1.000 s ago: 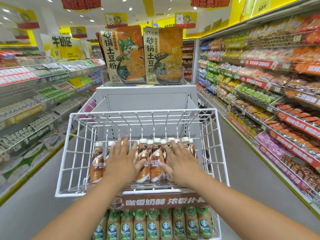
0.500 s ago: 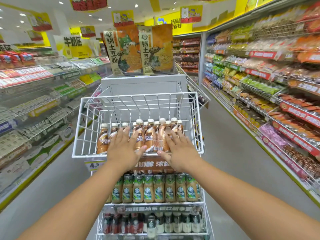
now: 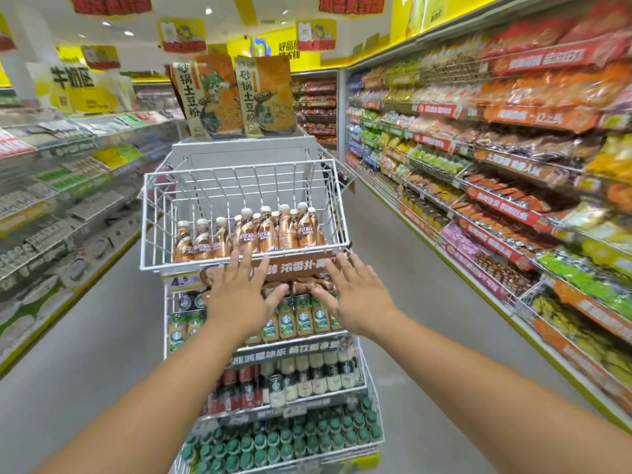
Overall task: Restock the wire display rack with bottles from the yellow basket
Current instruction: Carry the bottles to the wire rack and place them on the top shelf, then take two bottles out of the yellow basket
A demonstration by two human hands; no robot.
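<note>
Up top, brown coffee bottles (image 3: 246, 234) upright along the front of the wire display rack (image 3: 328, 206)'s white top basket. Just below its front rim, left hand (image 3: 239, 295) and right hand (image 3: 355, 295), fingers spread, grasping nothing. Underneath, tiers of Starbucks bottles (image 3: 301, 319). Grey aisle floor (image 3: 427, 302); snack shelves (image 3: 513, 165) at right.

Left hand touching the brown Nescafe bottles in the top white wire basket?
Apart. Head view: the open left hand sits below the basket's front rim, in front of the brown banner; bottles stand behind the wire.
</note>
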